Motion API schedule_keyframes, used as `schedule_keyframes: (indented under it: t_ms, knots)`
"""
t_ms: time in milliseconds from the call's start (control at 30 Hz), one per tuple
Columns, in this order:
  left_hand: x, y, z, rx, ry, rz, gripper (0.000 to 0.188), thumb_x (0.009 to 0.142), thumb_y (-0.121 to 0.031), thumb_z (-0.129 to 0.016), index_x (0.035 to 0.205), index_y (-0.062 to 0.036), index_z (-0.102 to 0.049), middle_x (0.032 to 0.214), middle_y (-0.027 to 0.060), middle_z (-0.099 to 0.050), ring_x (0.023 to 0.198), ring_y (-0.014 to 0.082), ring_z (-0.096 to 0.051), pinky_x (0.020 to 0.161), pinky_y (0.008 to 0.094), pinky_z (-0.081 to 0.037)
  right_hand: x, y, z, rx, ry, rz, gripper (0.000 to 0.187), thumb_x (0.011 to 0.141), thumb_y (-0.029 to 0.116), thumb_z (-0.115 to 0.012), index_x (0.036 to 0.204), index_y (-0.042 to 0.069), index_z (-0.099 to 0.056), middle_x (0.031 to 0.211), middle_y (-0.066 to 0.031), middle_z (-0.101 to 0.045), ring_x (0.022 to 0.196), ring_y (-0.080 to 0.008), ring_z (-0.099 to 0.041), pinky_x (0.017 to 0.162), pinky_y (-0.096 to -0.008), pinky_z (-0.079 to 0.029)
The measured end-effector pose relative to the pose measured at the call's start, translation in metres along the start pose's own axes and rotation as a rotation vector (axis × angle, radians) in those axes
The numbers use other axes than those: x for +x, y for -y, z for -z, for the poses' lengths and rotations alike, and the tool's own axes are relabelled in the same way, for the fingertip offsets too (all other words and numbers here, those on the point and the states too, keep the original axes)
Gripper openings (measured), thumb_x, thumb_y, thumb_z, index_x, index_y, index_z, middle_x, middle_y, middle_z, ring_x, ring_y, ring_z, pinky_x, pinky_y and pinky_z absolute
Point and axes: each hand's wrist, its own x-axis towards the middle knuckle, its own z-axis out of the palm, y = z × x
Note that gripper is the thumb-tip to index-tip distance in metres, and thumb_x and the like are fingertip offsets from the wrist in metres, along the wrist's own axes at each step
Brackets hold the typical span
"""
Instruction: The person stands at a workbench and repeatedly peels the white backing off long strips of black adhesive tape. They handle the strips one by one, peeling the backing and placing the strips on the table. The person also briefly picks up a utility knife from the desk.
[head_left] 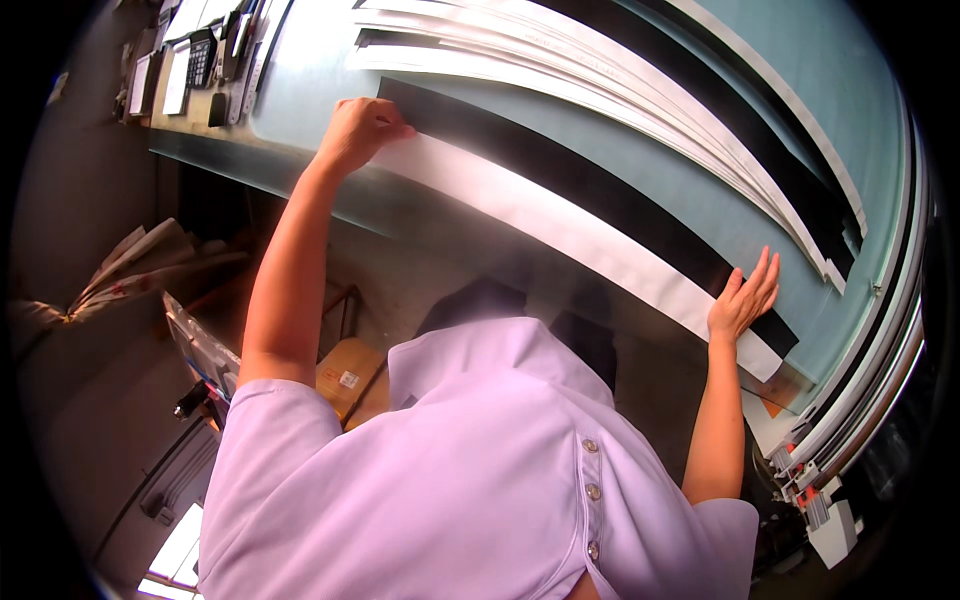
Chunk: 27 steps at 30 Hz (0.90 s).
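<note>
A long white strip (540, 210) lies along the near edge of the table, with a black strip (570, 172) directly behind it. At the left end of the white strip, my left hand (362, 135) is closed in a pinch on its corner. My right hand (743, 300) rests near the other end, fingers stretched out and palm down across both strips. What lies under that palm is hidden.
Behind, a fanned stack of white strips (600, 85) and more black strips (790, 150) lie on the glassy blue-green table (480, 112). A calculator (201, 58) and rulers sit at far left. Metal rails (890, 330) border the right. A cardboard box (350, 375) stands below.
</note>
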Motion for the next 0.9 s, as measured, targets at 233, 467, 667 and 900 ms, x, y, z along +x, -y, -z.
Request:
schedule_keyframes:
  t_ms: [233,467,667,900]
  knots:
    - [0.007,-0.004,0.002,0.011,0.046,0.035,0.024,0.078,-0.022,-0.08,0.08,0.0007,-0.073,0.071,0.0127,-0.07,0.066,0.0231,-0.067,0.063,0.0343,-0.051,0.0,0.0,0.0,-0.02,0.037,-0.016,0.06,0.107,0.044,-0.032,0.154,0.008,-0.036,0.16,-0.0167,-0.033,0.145,-0.0342,-0.034,0.119,-0.0544,-0.017]
    - [0.009,-0.009,0.002,0.148,0.075,0.037,0.022,0.076,-0.024,-0.08,0.074,-0.0036,-0.072,0.069,0.0116,-0.069,0.068,0.0264,-0.065,0.081,0.0346,-0.047,0.004,0.003,0.002,-0.002,0.038,-0.009,0.061,0.106,0.045,-0.032,0.155,0.007,-0.035,0.159,-0.0177,-0.034,0.145,-0.0343,-0.034,0.119,-0.0537,-0.018]
    - [0.004,-0.005,-0.002,0.416,-0.123,0.013,0.032,0.075,-0.03,-0.082,0.086,-0.0076,-0.063,0.085,0.0082,-0.065,0.084,0.0291,-0.063,0.087,0.0398,-0.041,0.002,0.005,0.005,-0.011,-0.029,0.014,0.061,0.106,0.044,-0.034,0.154,0.006,-0.037,0.158,-0.0179,-0.035,0.145,-0.0346,-0.035,0.118,-0.0525,-0.02]
    - [-0.024,0.032,-0.007,0.353,-0.165,0.062,0.044,0.074,-0.03,-0.086,0.094,-0.0067,-0.054,0.094,0.0084,-0.06,0.091,0.0308,-0.061,0.074,0.0404,-0.048,-0.002,0.002,0.004,0.01,-0.095,0.053,0.056,0.106,0.039,-0.038,0.151,0.007,-0.04,0.156,-0.0162,-0.037,0.144,-0.0337,-0.036,0.117,-0.0511,-0.022]
